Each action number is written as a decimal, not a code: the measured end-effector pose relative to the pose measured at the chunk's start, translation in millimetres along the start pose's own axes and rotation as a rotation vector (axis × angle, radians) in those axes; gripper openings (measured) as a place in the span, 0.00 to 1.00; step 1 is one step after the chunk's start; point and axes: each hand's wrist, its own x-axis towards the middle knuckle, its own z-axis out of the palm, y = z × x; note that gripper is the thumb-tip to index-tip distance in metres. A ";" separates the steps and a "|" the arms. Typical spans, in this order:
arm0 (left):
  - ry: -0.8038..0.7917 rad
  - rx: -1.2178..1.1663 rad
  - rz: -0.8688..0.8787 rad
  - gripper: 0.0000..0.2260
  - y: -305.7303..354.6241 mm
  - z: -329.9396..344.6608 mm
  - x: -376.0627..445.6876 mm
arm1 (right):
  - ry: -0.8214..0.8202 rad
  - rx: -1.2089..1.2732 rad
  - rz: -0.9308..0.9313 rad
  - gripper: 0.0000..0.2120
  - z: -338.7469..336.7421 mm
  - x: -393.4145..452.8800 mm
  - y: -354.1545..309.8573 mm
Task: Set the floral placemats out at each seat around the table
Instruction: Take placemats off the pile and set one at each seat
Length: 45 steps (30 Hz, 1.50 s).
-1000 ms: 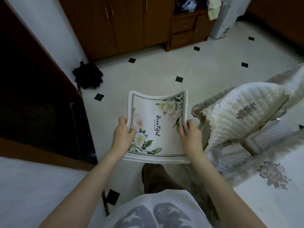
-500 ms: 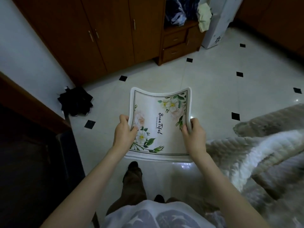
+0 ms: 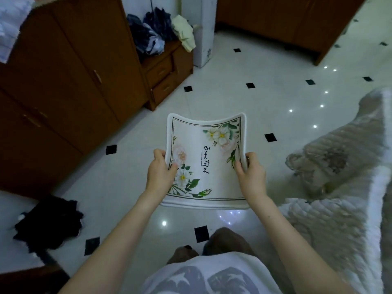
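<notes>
A white floral placemat (image 3: pixel 206 158) with green leaves, cream flowers and black script lettering is held flat in front of me above the tiled floor. It looks like a thin stack, with more than one edge showing at the near side. My left hand (image 3: pixel 160 172) grips its left edge, thumb on top. My right hand (image 3: pixel 251 175) grips its right edge the same way. The mat sags a little in the middle. No table top is in view.
A quilted cream cloth (image 3: pixel 339 187) drapes over furniture at the right. Brown wooden cabinets (image 3: pixel 70 81) stand at the left, with drawers (image 3: pixel 163 79) and heaped clothes (image 3: pixel 152 32) behind. A black bundle (image 3: pixel 48 223) lies on the white floor (image 3: pixel 265 92) at the lower left.
The view has swung left and forward as I walk. The quilted cloth has slid toward the right edge. The cabinets have come closer. Both hands keep the same grip on the placemat.
</notes>
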 end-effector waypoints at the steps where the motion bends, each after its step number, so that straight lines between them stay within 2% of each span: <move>1: -0.026 -0.009 0.010 0.14 2.5 3.4 16.1 | 0.016 -0.004 0.019 0.06 2.0 9.7 -2.1; 7: -0.144 -0.021 0.075 0.14 13.8 41.5 113.1 | 0.091 -0.002 0.145 0.06 22.9 78.0 0.1; 12: -0.200 -0.005 0.099 0.13 31.8 82.6 209.7 | 0.107 0.034 0.234 0.06 42.3 168.3 7.8; 19: -0.220 0.035 0.154 0.13 95.8 120.7 358.1 | 0.169 0.061 0.260 0.05 45.3 318.2 -3.7; 23: -0.256 0.029 0.176 0.13 130.5 144.6 429.0 | 0.256 0.056 0.263 0.08 42.5 391.6 -2.1; 30: -0.338 0.035 0.270 0.13 172.4 214.8 555.1 | 0.332 0.039 0.324 0.06 51.7 513.9 16.6; 39: -0.539 0.039 0.514 0.12 288.9 316.8 733.7 | 0.600 0.005 0.477 0.06 25.6 671.4 21.9; 45: -0.687 0.028 0.652 0.13 364.6 401.6 786.5 | 0.767 -0.003 0.587 0.06 -10.5 730.3 50.7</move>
